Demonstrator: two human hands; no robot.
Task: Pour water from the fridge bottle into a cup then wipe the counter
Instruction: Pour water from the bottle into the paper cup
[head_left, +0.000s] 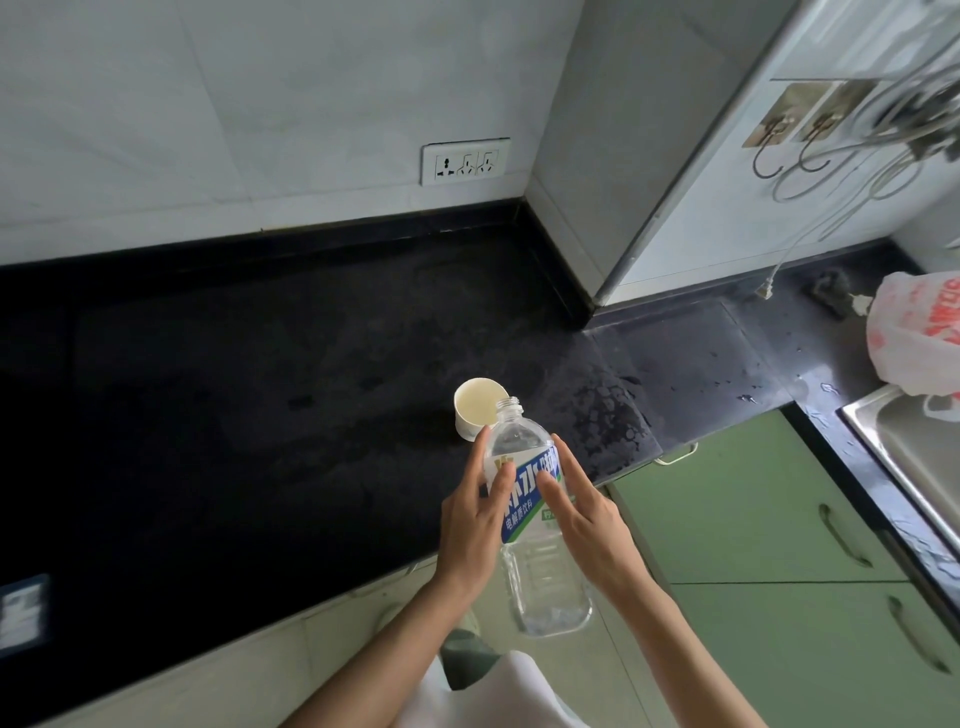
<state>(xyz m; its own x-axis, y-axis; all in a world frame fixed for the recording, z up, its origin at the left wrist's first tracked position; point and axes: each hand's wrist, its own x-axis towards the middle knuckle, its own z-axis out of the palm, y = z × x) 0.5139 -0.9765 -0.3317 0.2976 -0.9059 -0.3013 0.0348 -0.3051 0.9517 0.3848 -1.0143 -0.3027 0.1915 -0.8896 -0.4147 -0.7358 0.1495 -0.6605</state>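
Note:
A clear plastic bottle (535, 561) with a blue and green label is held between both hands, tilted forward, its uncapped mouth right beside the rim of a white paper cup (470, 421). My left hand (472, 514) presses the bottle's left side, my right hand (587, 514) its right side, fingers stretched along the label. The cup stands upright on the black counter (260, 415) near its front edge and holds pale liquid. Some water lies in the bottle's lower end. No stream shows at the mouth.
Water drops and wet patches (613, 415) lie on the counter right of the cup. A steel sink (914, 457) and a white and red plastic bag (919, 332) sit at the far right. Green cabinet doors (753, 519) are below. A wall socket (465, 161) is behind.

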